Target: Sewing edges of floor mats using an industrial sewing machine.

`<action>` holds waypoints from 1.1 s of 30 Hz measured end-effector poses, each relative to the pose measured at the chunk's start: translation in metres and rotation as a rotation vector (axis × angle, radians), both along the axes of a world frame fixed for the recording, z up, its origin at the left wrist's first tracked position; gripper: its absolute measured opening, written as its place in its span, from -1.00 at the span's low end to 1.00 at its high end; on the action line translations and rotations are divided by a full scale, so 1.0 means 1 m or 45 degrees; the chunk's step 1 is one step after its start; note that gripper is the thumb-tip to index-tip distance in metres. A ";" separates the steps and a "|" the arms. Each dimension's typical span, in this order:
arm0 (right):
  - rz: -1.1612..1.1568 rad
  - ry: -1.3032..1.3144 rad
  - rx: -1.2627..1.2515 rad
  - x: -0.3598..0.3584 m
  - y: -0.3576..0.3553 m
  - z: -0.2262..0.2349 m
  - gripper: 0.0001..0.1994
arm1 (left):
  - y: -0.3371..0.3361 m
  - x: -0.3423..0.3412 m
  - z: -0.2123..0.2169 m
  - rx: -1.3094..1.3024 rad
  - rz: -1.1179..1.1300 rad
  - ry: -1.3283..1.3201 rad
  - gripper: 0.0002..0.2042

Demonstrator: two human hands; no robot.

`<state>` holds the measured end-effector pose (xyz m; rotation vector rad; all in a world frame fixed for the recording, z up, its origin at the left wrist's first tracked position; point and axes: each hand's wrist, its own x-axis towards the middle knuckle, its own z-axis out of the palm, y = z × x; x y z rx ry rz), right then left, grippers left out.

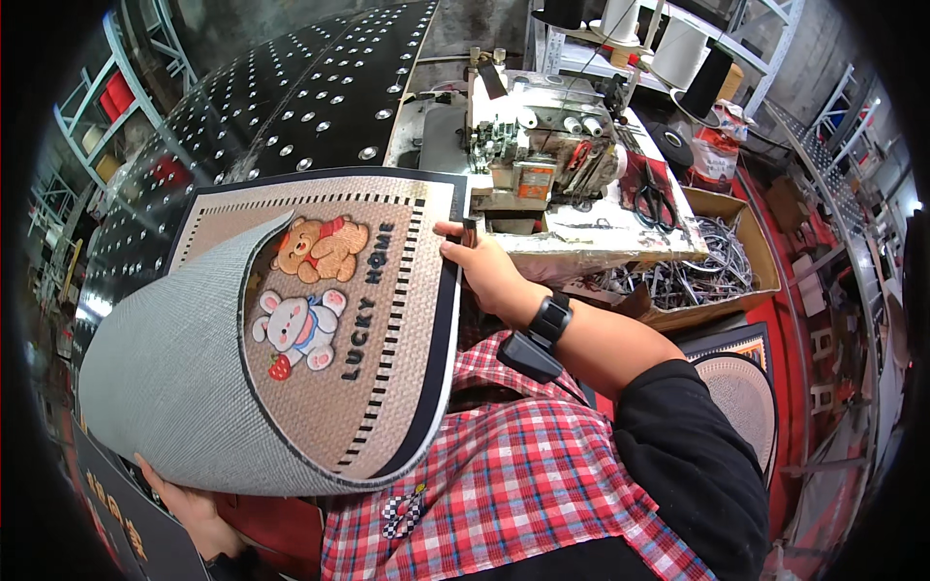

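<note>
A doormat (403, 290) with a beige woven face, a dark border and pictures of a bear and a rabbit lies across my lap and the dotted table's edge. Its left end is curled over, so the grey ribbed backing (174, 358) faces up. My right hand (489, 271) is closed at the mat's right edge, and a small dark object (469, 232) shows by its fingers; I cannot make out its kind. Below the curled end, my left hand (194, 511) grips the mat from underneath, its fingers partly hidden. The sewing machine (547, 145) stands just beyond my right hand.
Black-handled scissors (656, 205) lie on the machine table. Beside it a cardboard box (717, 302) holds tangled trimmings. Thread cones (678, 53) stand above. The black table (291, 97) with shiny studs spreads behind the mat. More mats (741, 397) lie at lower right.
</note>
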<state>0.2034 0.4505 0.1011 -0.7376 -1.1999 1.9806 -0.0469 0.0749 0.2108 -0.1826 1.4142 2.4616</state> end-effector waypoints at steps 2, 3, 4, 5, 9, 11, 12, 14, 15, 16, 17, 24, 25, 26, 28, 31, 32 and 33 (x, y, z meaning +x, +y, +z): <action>-0.029 0.085 -0.067 0.008 -0.002 -0.004 -0.68 | 0.000 0.008 0.002 0.026 -0.018 0.009 -0.38; -0.032 0.085 -0.067 0.012 -0.001 -0.003 -0.68 | 0.004 0.012 0.002 -0.005 0.019 -0.008 -0.38; -0.060 0.128 -0.108 0.015 -0.002 0.001 -0.68 | 0.004 0.014 0.001 -0.008 0.014 -0.009 -0.38; -0.088 0.172 -0.149 0.018 -0.002 0.004 -0.68 | 0.004 0.016 -0.001 -0.004 -0.013 0.007 -0.38; -0.132 0.145 -0.166 0.022 0.008 0.007 -0.70 | 0.015 0.031 -0.005 0.047 -0.052 -0.028 -0.36; -0.142 0.191 -0.166 0.021 0.017 0.002 -0.71 | 0.015 0.033 -0.010 0.084 -0.116 -0.004 -0.35; -0.151 0.234 -0.166 0.022 0.021 -0.002 -0.71 | 0.016 0.034 -0.013 0.121 -0.177 0.017 -0.34; -0.158 0.222 -0.159 0.021 0.024 -0.005 -0.72 | 0.018 0.035 -0.015 0.120 -0.164 0.006 -0.33; -0.168 0.208 -0.153 0.021 0.026 -0.007 -0.73 | 0.019 0.036 -0.016 0.118 -0.153 -0.008 -0.32; -0.166 0.210 -0.152 0.022 0.026 -0.008 -0.73 | 0.020 0.036 -0.019 0.119 -0.151 -0.006 -0.32; -0.176 0.175 -0.111 0.023 0.026 -0.010 -0.75 | 0.020 0.037 -0.022 0.116 -0.158 0.008 -0.32; -0.099 0.013 0.091 0.032 0.016 -0.022 -0.80 | 0.045 0.026 -0.058 0.245 -0.305 0.073 -0.32; -0.050 0.004 0.104 0.035 0.016 -0.026 -0.80 | 0.054 0.030 -0.056 0.257 -0.324 0.072 -0.34; -0.003 -0.003 0.116 0.037 0.014 -0.029 -0.81 | 0.061 0.028 -0.058 0.258 -0.323 0.074 -0.34; -0.009 -0.026 0.120 0.042 0.009 -0.028 -0.81 | 0.074 0.024 -0.067 0.297 -0.417 0.169 -0.33; -0.010 -0.074 0.089 0.045 -0.006 -0.011 -0.83 | 0.091 0.018 -0.076 0.344 -0.481 0.177 -0.35; 0.021 -0.080 0.108 0.047 -0.009 -0.009 -0.83 | 0.097 0.023 -0.075 0.336 -0.457 0.185 -0.34; 0.046 -0.087 0.119 0.051 -0.013 -0.005 -0.83 | 0.103 0.023 -0.076 0.317 -0.444 0.138 -0.35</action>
